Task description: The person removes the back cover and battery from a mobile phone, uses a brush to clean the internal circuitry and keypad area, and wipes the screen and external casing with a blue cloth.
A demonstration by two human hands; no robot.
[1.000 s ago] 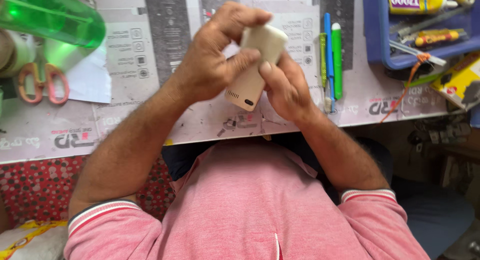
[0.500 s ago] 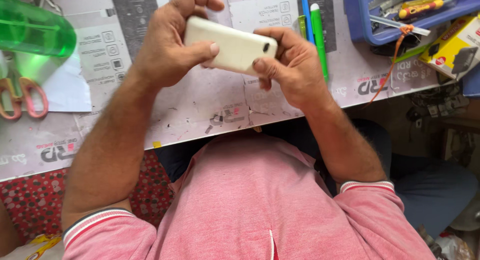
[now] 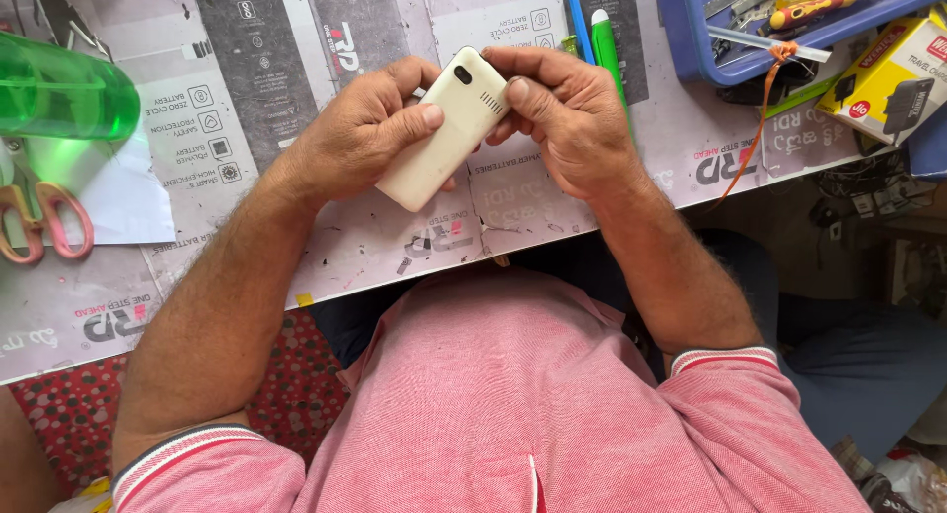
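Over my table [image 3: 326, 247], my left hand [image 3: 360, 138] and right hand [image 3: 567, 118] both close around the cream phone [image 3: 444, 128], back up, tilted. Green bottle [image 3: 64, 89] well left of the phone; pens [image 3: 597, 35] just right.

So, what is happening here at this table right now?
A person in a pink shirt holds a small cream phone in both hands above the table, its back side facing up. The left hand grips the lower part of the phone, and the right hand holds the top end, thumb pressed on the back. A green bottle and scissors lie to the left; pens and a blue tray of tools are to the right.
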